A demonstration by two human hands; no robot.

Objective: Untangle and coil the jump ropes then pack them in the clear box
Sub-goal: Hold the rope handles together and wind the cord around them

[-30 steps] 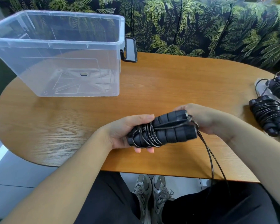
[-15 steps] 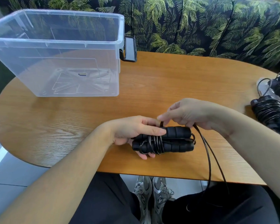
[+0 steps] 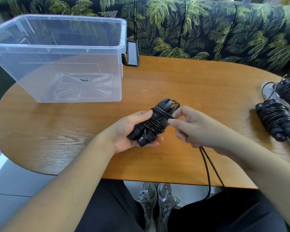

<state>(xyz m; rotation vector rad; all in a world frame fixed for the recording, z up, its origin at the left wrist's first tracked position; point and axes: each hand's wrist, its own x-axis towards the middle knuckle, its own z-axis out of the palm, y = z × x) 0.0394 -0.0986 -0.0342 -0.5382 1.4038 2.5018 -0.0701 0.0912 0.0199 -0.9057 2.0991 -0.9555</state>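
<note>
Black foam jump-rope handles (image 3: 155, 122), paired and partly wrapped in their own cord, lie in the left hand (image 3: 129, 131), whose fingers curl up round them from beneath. Just to the right, the right hand (image 3: 196, 129) pinches the cord (image 3: 207, 166) against the bundle; two loose strands hang below it past the wooden table (image 3: 57, 138) edge. Beyond the left hand stands the clear box (image 3: 60, 47). Well right of the right hand lie two coiled jump ropes (image 3: 277, 118).
</note>
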